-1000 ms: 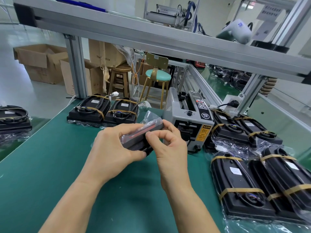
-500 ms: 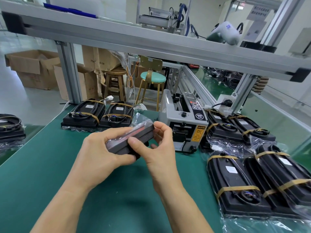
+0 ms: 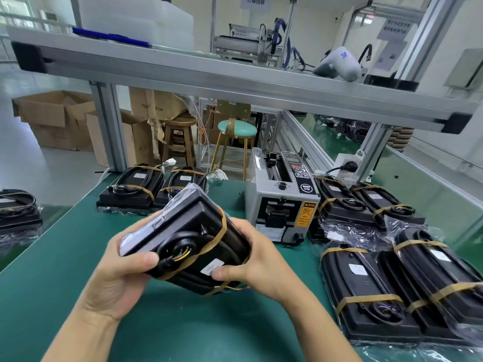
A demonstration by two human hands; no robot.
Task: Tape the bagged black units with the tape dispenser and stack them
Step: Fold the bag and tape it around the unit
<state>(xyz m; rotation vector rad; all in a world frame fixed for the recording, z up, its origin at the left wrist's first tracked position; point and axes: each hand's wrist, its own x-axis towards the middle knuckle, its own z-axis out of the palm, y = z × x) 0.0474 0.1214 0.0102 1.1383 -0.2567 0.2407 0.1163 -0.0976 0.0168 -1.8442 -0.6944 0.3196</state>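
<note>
Green bench (image 3: 65, 257), bagged unit (image 3: 188, 241) gripped between left hand (image 3: 117, 278), right hand (image 3: 261, 267)

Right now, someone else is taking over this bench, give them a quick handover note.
Left hand and right hand both grip one bagged unit above the mat, tilted, cable side up. Two brown tape bands already wrap it.
Dispenser stands just behind, toward the right.
Done: taped units lie in a right pile, a pair at the back left, and more at the far left.
Left: set the held unit on a pile. No untaped units can be made out from here.
</note>
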